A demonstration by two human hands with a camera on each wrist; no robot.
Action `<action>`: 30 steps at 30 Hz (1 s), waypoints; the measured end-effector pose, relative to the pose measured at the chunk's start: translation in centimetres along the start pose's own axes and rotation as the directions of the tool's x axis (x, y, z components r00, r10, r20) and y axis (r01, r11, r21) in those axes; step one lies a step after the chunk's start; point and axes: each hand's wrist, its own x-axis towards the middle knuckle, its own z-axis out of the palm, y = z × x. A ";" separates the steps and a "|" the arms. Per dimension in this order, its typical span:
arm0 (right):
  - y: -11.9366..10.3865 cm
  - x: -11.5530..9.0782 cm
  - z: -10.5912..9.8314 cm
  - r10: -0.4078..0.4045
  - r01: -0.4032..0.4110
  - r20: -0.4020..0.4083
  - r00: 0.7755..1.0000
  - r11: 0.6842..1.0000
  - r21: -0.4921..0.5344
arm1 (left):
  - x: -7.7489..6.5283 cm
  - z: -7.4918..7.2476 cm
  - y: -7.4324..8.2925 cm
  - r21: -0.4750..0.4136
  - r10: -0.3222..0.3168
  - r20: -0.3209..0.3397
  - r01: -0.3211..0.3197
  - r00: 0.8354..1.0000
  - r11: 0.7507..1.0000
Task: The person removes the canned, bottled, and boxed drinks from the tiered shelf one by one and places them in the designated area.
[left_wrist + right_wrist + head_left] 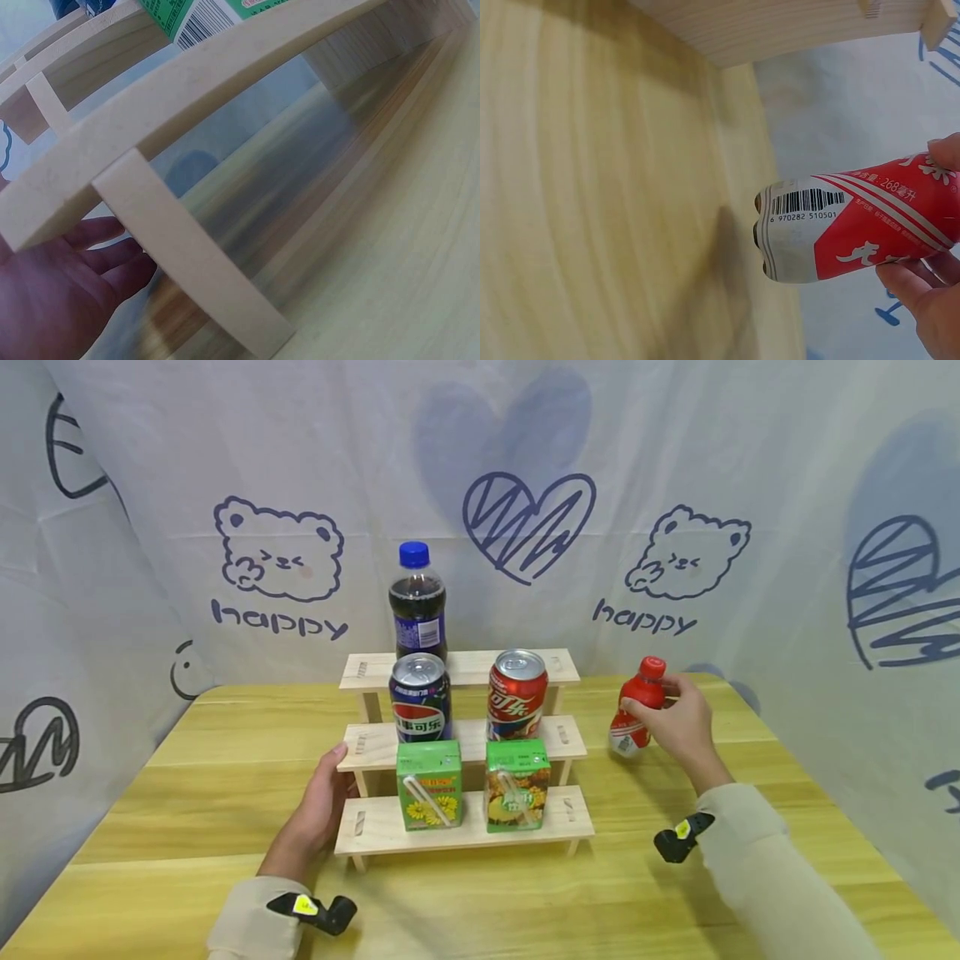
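Note:
My right hand (684, 720) grips a small red-capped bottle (632, 732) on the right of the shelf, thumb and fingers round its upper part. The bottle tilts, its red and white label and barcode showing in the right wrist view. At the left side of a three-tier wooden display shelf (468, 839), my left hand (318, 806) holds the end of the middle tier. Its thumb is at the tier's edge; its fingers reach in beneath, partly hidden. In the left wrist view, those fingers (124, 262) show behind a front leg.
A dark soda bottle with a blue cap (416, 602) stands on the top tier. The middle tier bears a dark blue can (420, 702) and a red can (517, 697). Two green drink cartons, one left (430, 785) and one right (517, 785), stand on the bottom tier.

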 end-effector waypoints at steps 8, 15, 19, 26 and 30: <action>0.8 -0.5 0.6 0.017 -0.017 0.023 1.000 0.999 -0.027 | 0.3 -0.3 -0.3 -0.009 -0.017 0.003 0.017 1.000 1.000; 1.0 -0.7 0.8 0.017 -0.016 0.019 1.000 0.999 -0.033 | 0.1 -0.4 -0.2 0.001 0.004 0.024 -0.004 1.000 1.000; 1.6 -0.5 1.0 0.028 -0.027 0.013 1.000 0.999 -0.024 | 0.0 -0.2 -0.1 0.005 0.001 0.024 -0.001 1.000 1.000; 8.5 3.2 3.6 -0.024 0.020 -0.068 0.997 0.998 -0.060 | 0.0 0.0 0.1 0.013 -0.020 0.004 0.020 1.000 1.000; 11.7 4.9 4.6 -0.060 0.055 -0.078 0.995 0.996 -0.069 | 0.1 -0.1 0.0 0.004 -0.029 0.009 0.029 1.000 1.000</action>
